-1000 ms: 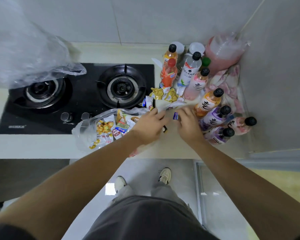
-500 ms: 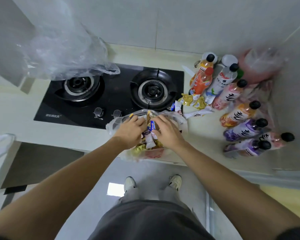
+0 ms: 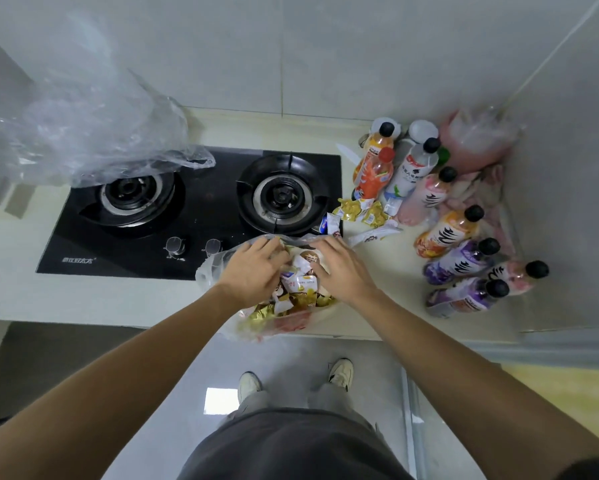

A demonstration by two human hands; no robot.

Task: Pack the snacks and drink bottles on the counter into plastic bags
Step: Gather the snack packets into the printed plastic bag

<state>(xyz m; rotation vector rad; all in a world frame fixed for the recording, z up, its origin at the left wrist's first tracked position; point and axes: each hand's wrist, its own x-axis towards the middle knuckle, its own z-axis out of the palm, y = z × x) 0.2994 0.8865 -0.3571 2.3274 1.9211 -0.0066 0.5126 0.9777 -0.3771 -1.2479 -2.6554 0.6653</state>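
Note:
A clear plastic bag (image 3: 208, 271) full of snack packets (image 3: 301, 282) sits at the counter's front edge and bulges over it. My left hand (image 3: 253, 268) and my right hand (image 3: 341, 268) are at the bag's mouth, one on each side. Their fingers curl over its rim, with the fingertips partly hidden by the film. Loose yellow packets (image 3: 358, 211) and a white packet (image 3: 374, 234) lie on the counter just behind the bag. Several drink bottles stand or lie to the right, among them an orange one (image 3: 445, 233) and a purple one (image 3: 460, 263).
A black two-burner gas stove (image 3: 194, 209) fills the counter's left and middle. A crumpled empty clear bag (image 3: 94, 133) rests over its left burner. A pink filled bag (image 3: 474, 143) and a pink-white cloth (image 3: 478, 195) sit in the back right corner by the walls.
Both hands moved from the loose snacks on the counter to the bag with packets, then spread apart to the rim of its mouth. My view shifted left.

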